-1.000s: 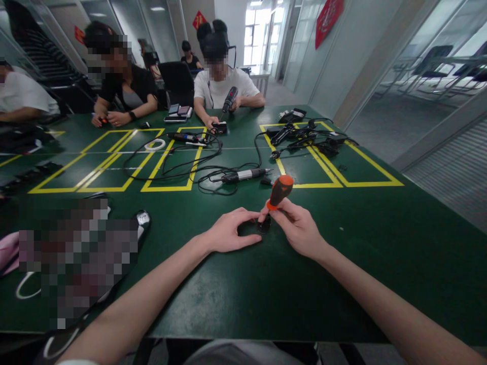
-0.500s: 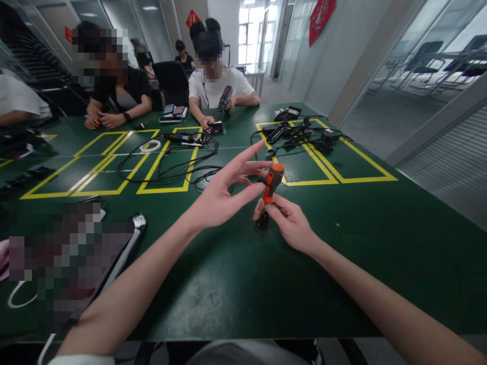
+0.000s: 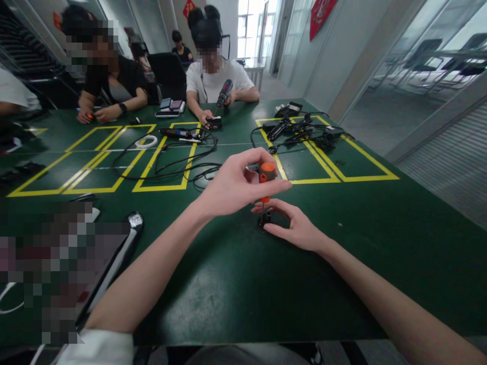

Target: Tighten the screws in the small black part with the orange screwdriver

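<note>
An orange-and-black screwdriver (image 3: 266,175) stands upright over a small black part (image 3: 264,221) on the green table (image 3: 236,284). My left hand (image 3: 238,185) wraps around the screwdriver's handle from the left. Below it, my right hand (image 3: 294,223) rests on the table with thumb and forefinger curved around the small black part, steadying it. The screwdriver's tip meets the part between those fingers.
Black cables (image 3: 171,162) and an electric screwdriver (image 3: 178,134) lie inside yellow taped boxes beyond my hands. More cables and chargers (image 3: 300,133) pile up at the far right. Two people sit across the table, one holding a power screwdriver (image 3: 223,94). A dark device (image 3: 114,263) lies at my left.
My left hand rose off the table and closed on the screwdriver handle. My right hand let go of the handle and dropped to the small black part. The screwdriver went from tilted to upright.
</note>
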Demonstrator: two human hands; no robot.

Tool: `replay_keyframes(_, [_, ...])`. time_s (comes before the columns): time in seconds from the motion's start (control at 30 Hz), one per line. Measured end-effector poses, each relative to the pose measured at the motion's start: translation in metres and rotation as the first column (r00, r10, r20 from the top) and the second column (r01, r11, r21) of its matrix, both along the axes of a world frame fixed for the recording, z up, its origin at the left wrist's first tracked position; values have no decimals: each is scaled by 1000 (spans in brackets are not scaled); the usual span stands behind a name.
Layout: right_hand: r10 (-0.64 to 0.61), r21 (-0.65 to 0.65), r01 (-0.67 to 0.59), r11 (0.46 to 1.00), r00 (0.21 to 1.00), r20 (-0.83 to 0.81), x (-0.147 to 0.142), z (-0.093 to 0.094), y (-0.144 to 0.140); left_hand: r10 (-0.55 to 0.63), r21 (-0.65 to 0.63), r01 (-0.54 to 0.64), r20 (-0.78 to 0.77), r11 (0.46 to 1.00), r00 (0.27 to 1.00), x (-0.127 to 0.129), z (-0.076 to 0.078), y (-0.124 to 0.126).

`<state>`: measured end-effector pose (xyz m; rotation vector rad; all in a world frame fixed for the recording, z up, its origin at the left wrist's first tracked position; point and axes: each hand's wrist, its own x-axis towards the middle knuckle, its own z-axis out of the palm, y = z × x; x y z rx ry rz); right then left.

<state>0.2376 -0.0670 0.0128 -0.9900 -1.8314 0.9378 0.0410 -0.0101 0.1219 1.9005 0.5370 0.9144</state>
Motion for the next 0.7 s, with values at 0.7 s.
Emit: replay_keyframes(0.7, [30, 42, -40, 998, 977, 209, 11, -1, 2, -213, -345, 180, -59, 921, 975, -7, 7, 20])
